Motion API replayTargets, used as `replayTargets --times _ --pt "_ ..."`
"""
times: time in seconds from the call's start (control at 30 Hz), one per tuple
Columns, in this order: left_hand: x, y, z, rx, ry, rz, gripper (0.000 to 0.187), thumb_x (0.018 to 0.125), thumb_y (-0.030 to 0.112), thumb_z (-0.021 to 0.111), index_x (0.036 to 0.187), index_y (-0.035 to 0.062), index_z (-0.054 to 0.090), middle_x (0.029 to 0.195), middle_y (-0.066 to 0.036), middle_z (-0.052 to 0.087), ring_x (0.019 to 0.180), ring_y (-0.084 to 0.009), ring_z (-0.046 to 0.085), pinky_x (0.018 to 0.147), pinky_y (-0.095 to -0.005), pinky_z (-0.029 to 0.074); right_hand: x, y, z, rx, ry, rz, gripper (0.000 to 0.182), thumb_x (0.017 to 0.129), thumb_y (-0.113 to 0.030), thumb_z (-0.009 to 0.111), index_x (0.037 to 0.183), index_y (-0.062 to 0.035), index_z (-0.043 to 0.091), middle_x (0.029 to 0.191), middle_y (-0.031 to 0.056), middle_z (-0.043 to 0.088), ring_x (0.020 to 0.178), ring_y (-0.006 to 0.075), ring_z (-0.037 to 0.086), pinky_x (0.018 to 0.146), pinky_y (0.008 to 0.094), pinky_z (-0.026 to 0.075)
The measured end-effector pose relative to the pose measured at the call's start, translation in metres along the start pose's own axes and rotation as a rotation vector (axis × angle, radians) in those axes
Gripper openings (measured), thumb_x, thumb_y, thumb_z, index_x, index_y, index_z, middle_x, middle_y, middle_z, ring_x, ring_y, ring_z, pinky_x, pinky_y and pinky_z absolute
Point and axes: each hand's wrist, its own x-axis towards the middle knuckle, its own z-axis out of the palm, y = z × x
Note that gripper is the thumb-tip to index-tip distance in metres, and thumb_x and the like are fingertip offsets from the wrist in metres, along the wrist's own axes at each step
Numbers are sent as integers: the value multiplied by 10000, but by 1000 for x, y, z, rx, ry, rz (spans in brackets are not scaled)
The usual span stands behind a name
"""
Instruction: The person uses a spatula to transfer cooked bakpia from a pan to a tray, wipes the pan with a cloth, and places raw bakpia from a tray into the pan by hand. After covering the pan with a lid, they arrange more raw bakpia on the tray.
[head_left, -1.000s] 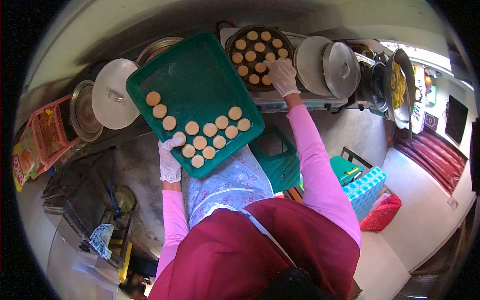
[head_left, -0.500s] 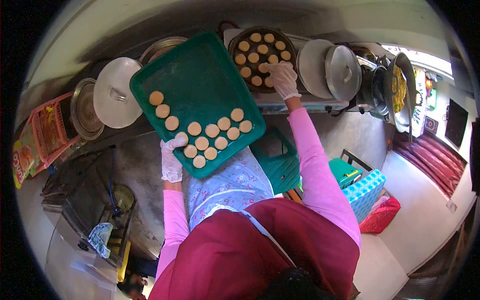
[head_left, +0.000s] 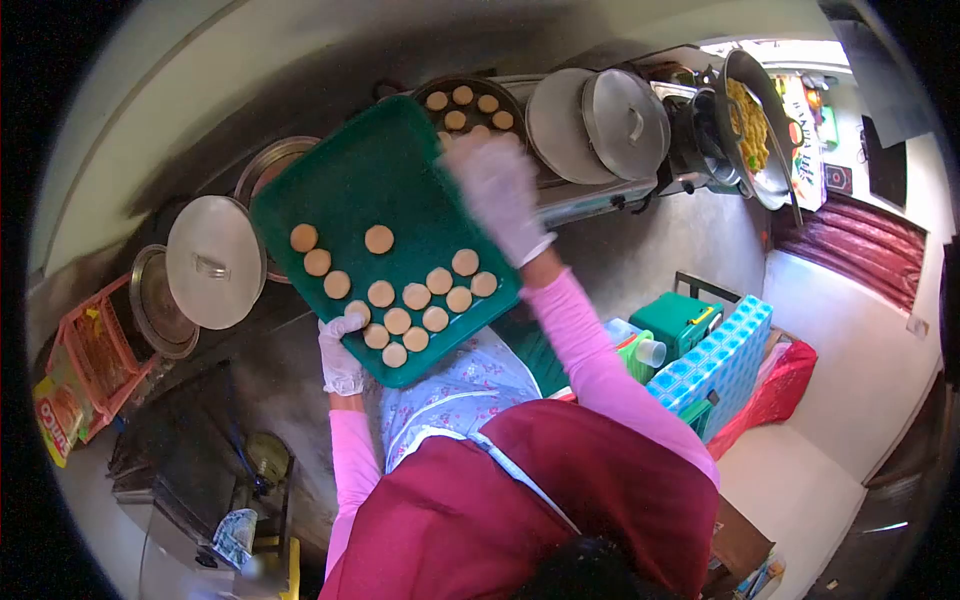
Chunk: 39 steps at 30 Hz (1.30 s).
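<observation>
My gloved left hand (head_left: 342,352) grips the near left edge of a tilted green tray (head_left: 340,180), its thumb by the rim next to a dough round. Several flat, pale dough rounds (head_left: 416,296) lie along the tray's near side, and a single dough round (head_left: 379,239) sits apart from them. My gloved right hand (head_left: 492,190) is smeared by motion over the tray's right edge, in front of a round dark pan (head_left: 516,108). Its fingers cannot be made out. More dough rounds (head_left: 455,120) lie in the pan, partly hidden by the hand and tray.
Metal lids (head_left: 627,125) rest right of the pan, beside a wok (head_left: 735,95) with yellow food. On the left are another lid (head_left: 212,265) and an orange basket (head_left: 100,345). A green box (head_left: 680,325) and a blue patterned box (head_left: 715,365) stand lower right.
My right hand has moved from the pan back over the tray's edge. One more dough round now lies on the tray, apart from the others. My left hand keeps its hold; the view has shifted.
</observation>
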Motion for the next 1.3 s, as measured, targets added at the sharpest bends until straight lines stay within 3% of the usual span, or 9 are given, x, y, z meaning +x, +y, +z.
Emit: replayTargets --times 0.17,0.23,0.37,0.5,0.63,0.67,0.83,0.97,1.3 --pt "-10 -2 -28 -81 34 -9 564 686 86 631 1242 19 566 1175 -122 647 1074 -309 635 1005 -437 510 -37 293 99 -570 213 381 253 950 -255 531 1105 -109 669 1041 120 662 1008 300 628 862 384 509" --pt "-21 7 -25 -106 58 17 557 679 91 622 1229 21 575 1194 -123 643 1088 -321 627 1019 -445 503 -15 300 57 -281 -1 831 319 910 -364 589 937 -75 721 829 120 694 810 306 680 696 425 545" --pt "-32 0 -75 -152 160 13 584 684 103 617 1260 28 555 1214 -128 632 1102 -329 620 1024 -458 502 -27 387 113 -247 34 819 489 819 -507 670 762 -28 752 747 148 724 699 300 720 621 429 550" --pt "-53 8 -62 -225 148 60 634 690 121 622 1309 31 523 1254 -130 610 1138 -338 604 1033 -469 496 -25 391 110 100 -22 1070 459 805 -443 685 912 -3 760 968 255 711 893 361 711 788 500 529" --pt "-81 14 -47 -200 288 164 567 693 132 646 1234 -13 556 1179 -138 630 1069 -323 631 990 -444 528 -38 398 119 -337 -8 617 398 877 -420 646 887 -33 742 938 191 697 955 325 668 859 457 514" --pt "-86 14 -50 -197 293 174 573 694 136 645 1239 -13 552 1183 -139 627 1074 -322 629 994 -444 525 -55 434 161 -385 443 230 293 920 -340 616 869 -79 737 903 140 682 926 311 651 831 446 510" --pt "-105 15 -55 -219 303 219 600 696 154 642 1263 -13 534 1196 -133 615 1093 -315 620 1000 -443 516 -4 170 66 32 335 231 265 830 -370 701 870 -111 747 860 117 686 826 310 647 751 434 508" --pt "-108 5 -85 -137 352 232 590 727 186 622 1285 22 525 1235 -116 600 1150 -307 593 1040 -461 480 5 36 118 383 209 123 296 806 -387 707 845 -94 727 868 158 673 808 364 625 713 492 474" --pt "-109 -9 -93 -189 421 267 579 734 192 645 1275 21 527 1215 -118 600 1128 -293 597 1024 -455 482 9 36 162 333 90 350 334 824 -338 660 888 -12 697 912 233 663 863 444 627 792 532 476"
